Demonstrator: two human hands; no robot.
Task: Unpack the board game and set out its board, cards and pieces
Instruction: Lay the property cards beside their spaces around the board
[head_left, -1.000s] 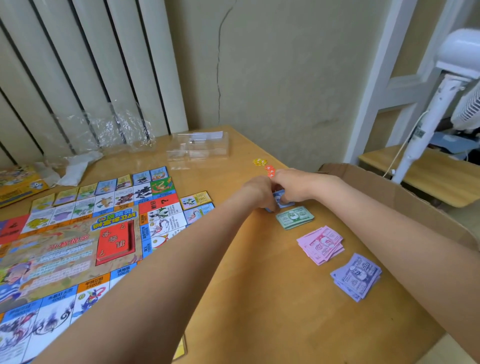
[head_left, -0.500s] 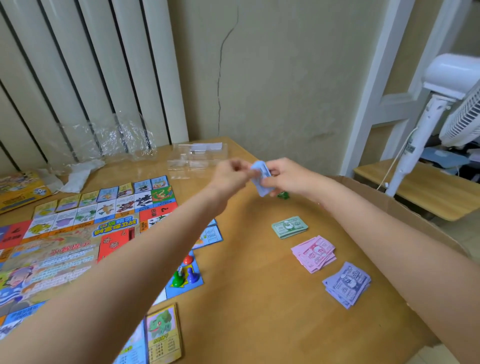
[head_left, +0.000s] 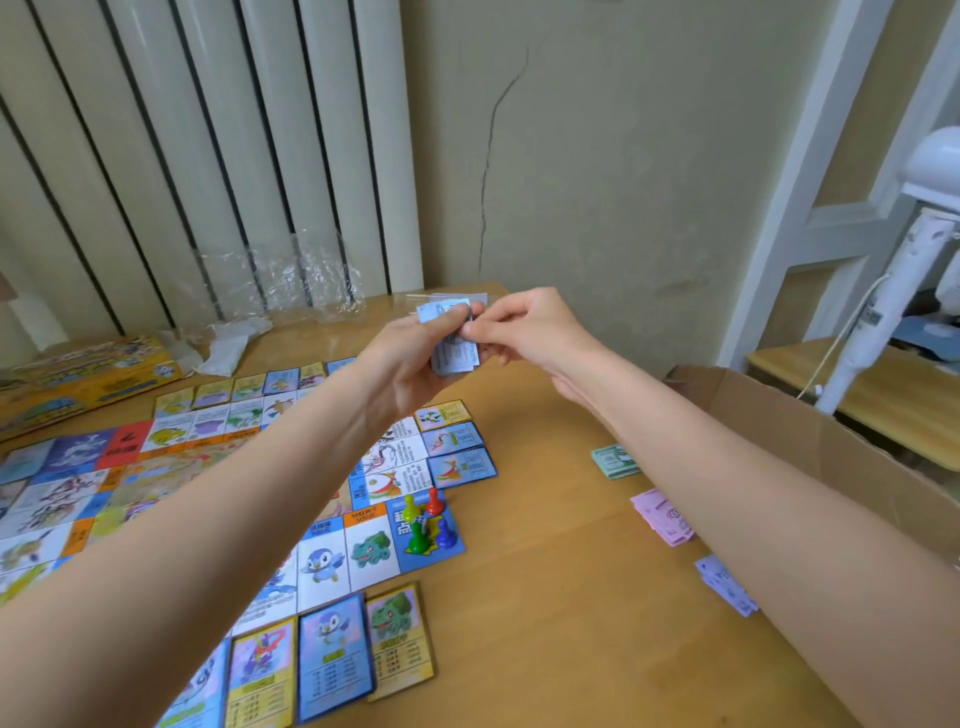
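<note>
Both hands hold the small stack of blue notes (head_left: 451, 349) in the air, at 12 o'clock above the table (head_left: 545, 597). The left hand (head_left: 410, 358) grips it and the right hand (head_left: 519, 327) pinches its top edge. The paper seems light, thin and slippery; better to hold the edges.

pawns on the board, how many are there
4, clustered on the blue corner square of the board: yellow-green pawn and red pawn at the back, green pawn and blue pawn in front. The arms could hide more.
</note>
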